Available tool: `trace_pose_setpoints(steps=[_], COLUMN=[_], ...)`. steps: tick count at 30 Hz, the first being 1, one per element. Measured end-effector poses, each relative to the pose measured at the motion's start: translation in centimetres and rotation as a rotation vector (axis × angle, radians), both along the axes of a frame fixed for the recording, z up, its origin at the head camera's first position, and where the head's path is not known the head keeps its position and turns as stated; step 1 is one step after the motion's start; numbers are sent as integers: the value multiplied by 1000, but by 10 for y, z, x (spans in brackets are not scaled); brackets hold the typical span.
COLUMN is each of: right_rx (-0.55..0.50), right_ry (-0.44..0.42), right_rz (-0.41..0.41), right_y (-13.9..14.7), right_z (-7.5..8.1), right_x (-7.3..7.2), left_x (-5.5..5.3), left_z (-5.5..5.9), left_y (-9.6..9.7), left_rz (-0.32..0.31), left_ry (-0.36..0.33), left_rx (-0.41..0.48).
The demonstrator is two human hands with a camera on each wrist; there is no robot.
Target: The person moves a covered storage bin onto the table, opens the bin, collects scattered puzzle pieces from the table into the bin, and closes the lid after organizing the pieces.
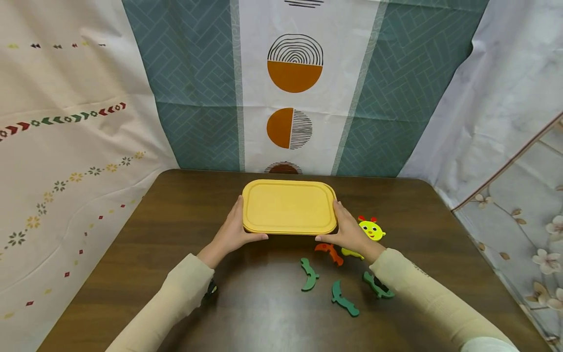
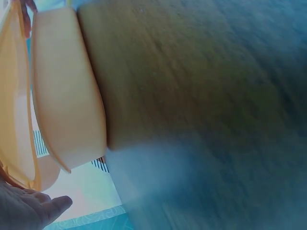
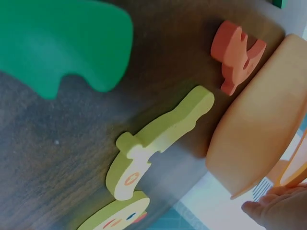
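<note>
In the head view, a yellow rectangular lid with rounded corners is held level between both hands. My left hand grips its left end, the thumb along the near edge. At the opposite end, my right hand grips it the same way. The left wrist view shows a deep yellow box standing on the table, with a gap between its rim and the raised lid. From above, the lid hides the box and whatever is inside.
Right of the box on the brown table lie an orange piece, a yellow piece and a yellow smiling face piece. Several green curved pieces lie nearer. A small dark object shows beside the left sleeve.
</note>
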State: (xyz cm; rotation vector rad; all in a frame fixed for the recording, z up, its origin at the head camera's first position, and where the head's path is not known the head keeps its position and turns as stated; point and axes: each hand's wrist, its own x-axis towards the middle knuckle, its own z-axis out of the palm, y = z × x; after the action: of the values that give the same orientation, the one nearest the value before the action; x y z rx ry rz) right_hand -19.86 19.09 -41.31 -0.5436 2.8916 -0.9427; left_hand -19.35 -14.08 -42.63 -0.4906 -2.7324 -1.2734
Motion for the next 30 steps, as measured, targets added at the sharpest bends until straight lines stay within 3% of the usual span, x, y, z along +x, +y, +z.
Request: trace_pose_setpoints(steps=[17,30], right_rx=[-36,6], right_ry=[70,73], right_rz=[70,107], right_y=[-5,-7], right_z=[1,7], right_x=[18,33], left_x=[19,28], left_z=[-3,0], left_y=[-13,-19], left_rz=[1,-11], left_ry=[-11,-2], left_rx=[13,29])
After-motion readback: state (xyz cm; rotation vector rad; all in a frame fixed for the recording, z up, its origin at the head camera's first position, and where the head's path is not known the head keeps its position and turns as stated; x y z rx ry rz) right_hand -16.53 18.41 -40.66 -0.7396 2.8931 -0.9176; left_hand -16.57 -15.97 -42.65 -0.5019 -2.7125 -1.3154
